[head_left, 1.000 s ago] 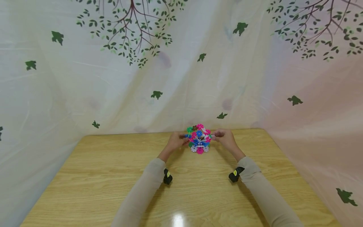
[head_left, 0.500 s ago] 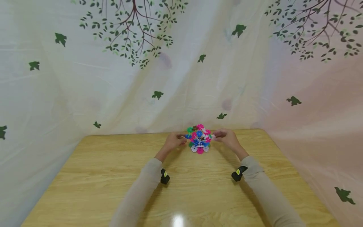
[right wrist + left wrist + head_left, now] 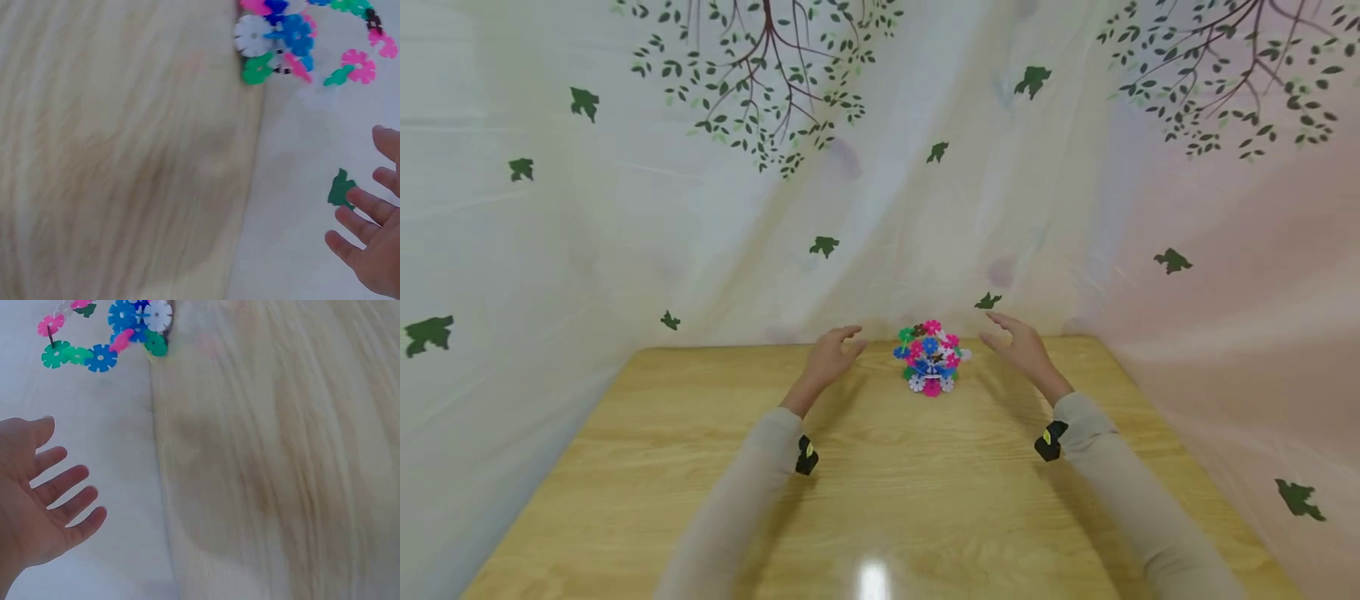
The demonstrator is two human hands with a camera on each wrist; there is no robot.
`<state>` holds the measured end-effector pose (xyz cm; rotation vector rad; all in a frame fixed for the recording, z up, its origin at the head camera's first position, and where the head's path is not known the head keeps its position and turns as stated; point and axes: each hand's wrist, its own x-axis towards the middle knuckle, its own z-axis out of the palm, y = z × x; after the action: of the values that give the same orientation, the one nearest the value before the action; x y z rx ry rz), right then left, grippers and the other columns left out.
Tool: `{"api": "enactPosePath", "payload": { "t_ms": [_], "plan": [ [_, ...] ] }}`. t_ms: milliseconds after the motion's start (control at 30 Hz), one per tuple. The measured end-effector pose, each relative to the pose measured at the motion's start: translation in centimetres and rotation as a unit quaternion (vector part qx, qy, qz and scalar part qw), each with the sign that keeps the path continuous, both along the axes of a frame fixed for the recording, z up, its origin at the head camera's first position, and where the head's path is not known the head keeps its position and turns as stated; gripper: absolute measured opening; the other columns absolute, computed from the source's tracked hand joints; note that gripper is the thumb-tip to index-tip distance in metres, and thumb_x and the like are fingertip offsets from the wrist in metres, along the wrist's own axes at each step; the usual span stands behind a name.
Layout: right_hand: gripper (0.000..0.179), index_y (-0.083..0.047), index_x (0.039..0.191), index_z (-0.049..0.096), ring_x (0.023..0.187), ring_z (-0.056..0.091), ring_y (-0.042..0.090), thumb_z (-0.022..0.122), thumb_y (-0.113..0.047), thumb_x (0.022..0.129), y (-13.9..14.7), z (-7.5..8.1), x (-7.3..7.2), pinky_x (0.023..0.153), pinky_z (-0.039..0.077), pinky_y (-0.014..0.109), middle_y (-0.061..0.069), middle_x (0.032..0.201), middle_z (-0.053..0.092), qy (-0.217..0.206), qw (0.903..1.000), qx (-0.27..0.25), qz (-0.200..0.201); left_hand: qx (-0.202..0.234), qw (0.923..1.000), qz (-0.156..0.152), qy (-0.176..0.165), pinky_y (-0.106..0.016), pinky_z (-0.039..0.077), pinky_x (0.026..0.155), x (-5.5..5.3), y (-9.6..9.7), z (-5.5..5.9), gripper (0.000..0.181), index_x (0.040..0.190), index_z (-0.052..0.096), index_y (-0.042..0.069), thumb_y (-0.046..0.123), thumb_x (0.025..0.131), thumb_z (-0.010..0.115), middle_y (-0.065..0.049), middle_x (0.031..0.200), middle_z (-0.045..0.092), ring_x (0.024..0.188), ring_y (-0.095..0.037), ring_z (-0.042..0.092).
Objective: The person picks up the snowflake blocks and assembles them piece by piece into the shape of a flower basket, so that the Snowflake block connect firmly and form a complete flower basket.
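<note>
A model made of interlocking snowflake discs (image 3: 931, 367) in pink, blue, white, green and brown stands on the table near its back edge. To its left, apart from it, is my left hand (image 3: 829, 358), fingers extended and holding nothing. On the other side my right hand (image 3: 1024, 348) is likewise spread beside the model, with a gap between. The left wrist view has the splayed left hand (image 3: 37, 494) below a ring of discs (image 3: 101, 357) that juts from the model. In the right wrist view the fingers of the right hand (image 3: 381, 237) are spread and hold nothing.
The wooden table (image 3: 880, 467) ends at a pale curtain (image 3: 737, 250) printed with branches and green birds, which hangs right behind it. A black wrist camera (image 3: 807, 456) sits on the left wrist and another camera (image 3: 1050, 441) on the right.
Both hands have let go of the disc model's sides and drawn apart, left hand leftward and right hand rightward. The model stays standing on the table. The head view has shifted slightly.
</note>
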<state>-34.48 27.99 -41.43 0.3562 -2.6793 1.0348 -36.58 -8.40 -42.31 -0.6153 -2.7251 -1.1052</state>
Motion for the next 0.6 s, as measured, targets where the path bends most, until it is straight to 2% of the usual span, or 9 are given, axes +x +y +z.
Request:
{"api": "enactPosePath", "payload": {
  "t_ms": [100, 233, 333, 467, 600],
  "plan": [
    [0.068, -0.004, 0.159, 0.032, 0.149, 0.028, 0.05, 0.055, -0.04, 0.105, 0.6, -0.6, 0.2, 0.119, 0.024, 0.068, 0.027, 0.162, 0.031, -0.013, 0.9979, 0.063, 0.008, -0.049, 0.9987, 0.0, 0.016, -0.06, 0.039, 0.114, 0.1, -0.7, -0.1, 0.052, 0.147, 0.05, 0.0, 0.031, 0.106, 0.056, -0.026, 0.149, 0.051, 0.139, -0.046, 0.047],
    [0.068, 0.0, 0.159, 0.025, 0.149, 0.018, 0.057, 0.048, -0.038, 0.107, 1.0, -1.6, 0.5, 0.116, 0.015, 0.076, 0.033, 0.163, 0.022, -0.021, 0.9919, 0.123, 0.023, -0.119, 0.9928, 0.003, 0.012, -0.068, 0.029, 0.117, 0.6, -1.5, -0.7, 0.062, 0.156, 0.037, 0.004, 0.039, 0.107, 0.051, -0.027, 0.16, 0.035, 0.147, -0.051, 0.031],
    [0.069, -0.001, 0.16, 0.022, 0.15, 0.012, 0.058, 0.043, -0.041, 0.108, 1.3, -2.4, 0.8, 0.114, 0.009, 0.08, 0.032, 0.165, 0.016, -0.049, 0.988, 0.144, 0.027, -0.165, 0.9863, 0.005, 0.009, -0.071, 0.023, 0.119, 1.1, -1.8, -1.2, 0.07, 0.16, 0.029, 0.007, 0.046, 0.106, 0.049, -0.025, 0.164, 0.027, 0.151, -0.053, 0.022],
    [0.077, -0.004, 0.163, 0.015, 0.153, 0.002, 0.055, 0.037, -0.052, 0.107, 1.8, -3.4, 1.0, 0.114, 0.001, 0.08, 0.029, 0.168, 0.007, -0.094, 0.9821, 0.16, 0.032, -0.193, 0.9812, 0.007, 0.002, -0.071, 0.018, 0.12, 1.8, -1.9, -1.9, 0.076, 0.162, 0.024, 0.01, 0.053, 0.104, 0.049, -0.022, 0.167, 0.02, 0.153, -0.052, 0.014],
    [0.08, -0.004, 0.163, 0.012, 0.153, -0.002, 0.053, 0.037, -0.055, 0.106, 1.7, -3.6, 1.6, 0.114, -0.004, 0.079, 0.027, 0.169, 0.002, -0.129, 0.9752, 0.176, 0.036, -0.215, 0.9766, 0.007, -0.011, -0.073, 0.016, 0.12, 2.2, -1.9, -2.5, 0.081, 0.164, 0.019, 0.015, 0.06, 0.102, 0.046, -0.019, 0.17, 0.013, 0.155, -0.049, 0.007]
  ]
}}
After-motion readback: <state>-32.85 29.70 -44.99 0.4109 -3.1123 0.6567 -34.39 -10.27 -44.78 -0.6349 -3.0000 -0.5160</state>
